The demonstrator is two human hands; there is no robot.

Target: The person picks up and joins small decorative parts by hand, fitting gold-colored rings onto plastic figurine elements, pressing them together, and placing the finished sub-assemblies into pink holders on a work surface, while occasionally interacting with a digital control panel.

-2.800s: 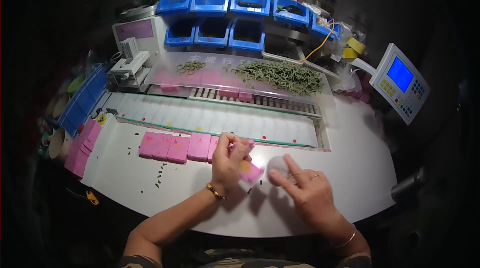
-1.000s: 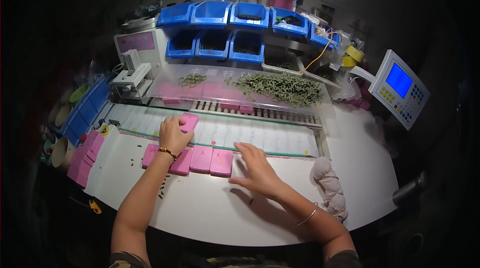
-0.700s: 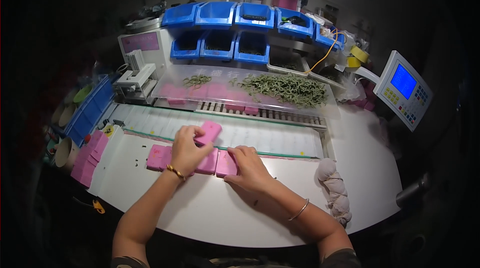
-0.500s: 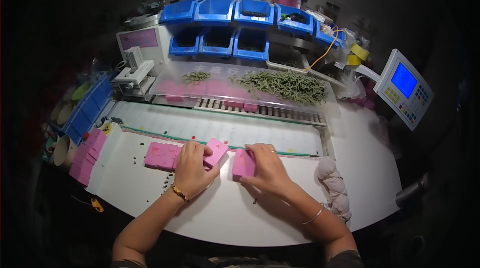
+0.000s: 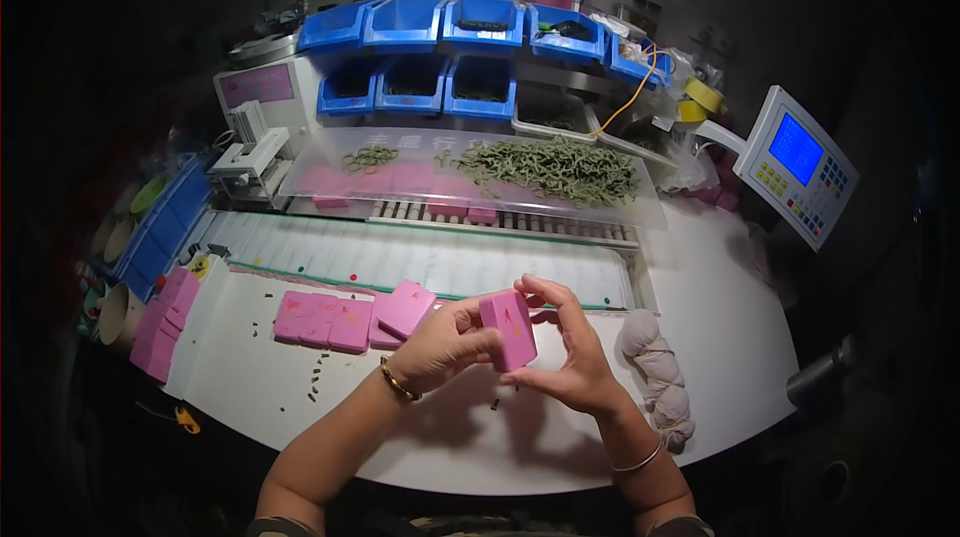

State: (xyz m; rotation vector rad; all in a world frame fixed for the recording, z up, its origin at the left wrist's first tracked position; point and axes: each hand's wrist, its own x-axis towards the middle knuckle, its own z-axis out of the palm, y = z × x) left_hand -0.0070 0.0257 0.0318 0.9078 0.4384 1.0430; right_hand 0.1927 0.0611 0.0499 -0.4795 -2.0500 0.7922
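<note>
A small pink box (image 5: pixel 512 335) is raised above the white table, tilted, with red marks on its face. My left hand (image 5: pixel 440 349) grips its left side between thumb and fingers. Around its right side curves my right hand (image 5: pixel 582 362), fingertips at the top edge and thumb at the lower corner. Left of my hands, several pink boxes (image 5: pixel 308 319) lie side by side on the table. Another pink box (image 5: pixel 406 309) rests askew on the right end of that row, close to my left hand.
Behind runs a white conveyor belt (image 5: pixel 430 257). Above it, a clear tray (image 5: pixel 420 182) bears green curled pieces (image 5: pixel 550 169). Blue bins (image 5: pixel 405 25) line the back. A keypad display (image 5: pixel 800 162) and a knotted beige cloth roll (image 5: pixel 655 372) stand right; stacked pink boxes (image 5: pixel 158 337) sit left.
My left hand has left the askew box on the row and moved right to the other pink box. That box has been lifted and tipped up between both hands. The view has shifted slightly.
</note>
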